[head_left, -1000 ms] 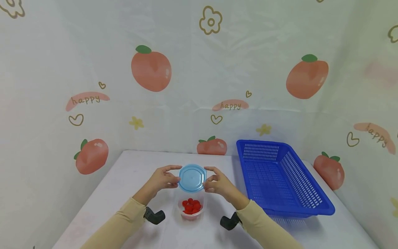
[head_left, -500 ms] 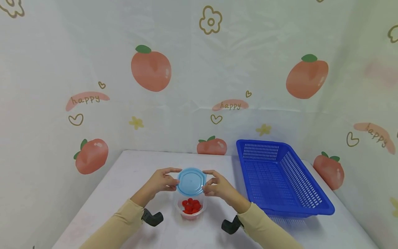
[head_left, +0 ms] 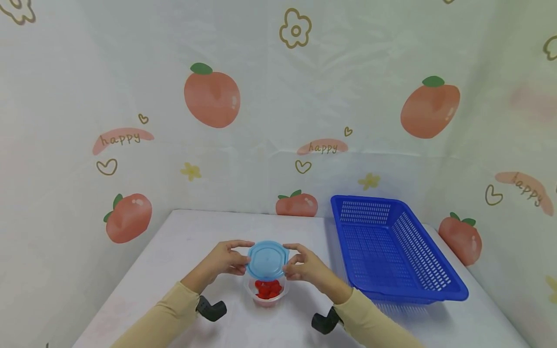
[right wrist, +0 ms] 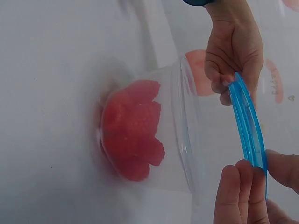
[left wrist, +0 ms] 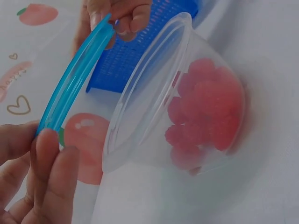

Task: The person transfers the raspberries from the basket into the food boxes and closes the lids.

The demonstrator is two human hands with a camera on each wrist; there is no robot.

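A round blue lid (head_left: pixel 267 261) hangs just above a clear plastic bowl (head_left: pixel 266 303), apart from its rim. Several raspberries (left wrist: pixel 210 100) lie in the bottom of the bowl, showing red through its wall in both wrist views. My left hand (head_left: pixel 225 258) pinches the lid's left edge between thumb and fingers. At the opposite edge my right hand (head_left: pixel 308 267) pinches it the same way. In the right wrist view the lid (right wrist: pixel 247 123) is seen edge-on with a gap between it and the bowl's rim (right wrist: pixel 187 126).
A large blue plastic basket (head_left: pixel 393 256) stands on the right of the white table (head_left: pixel 187 232). Behind the table hangs a white cloth (head_left: pixel 256 169) printed with fruit and hearts. A dark wrist mount (head_left: pixel 211 309) sits under the left forearm.
Both hands have lowered the lid toward the bowl and nearer to me. It now covers the bowl's far part in the head view. The bowl and basket have stayed put.
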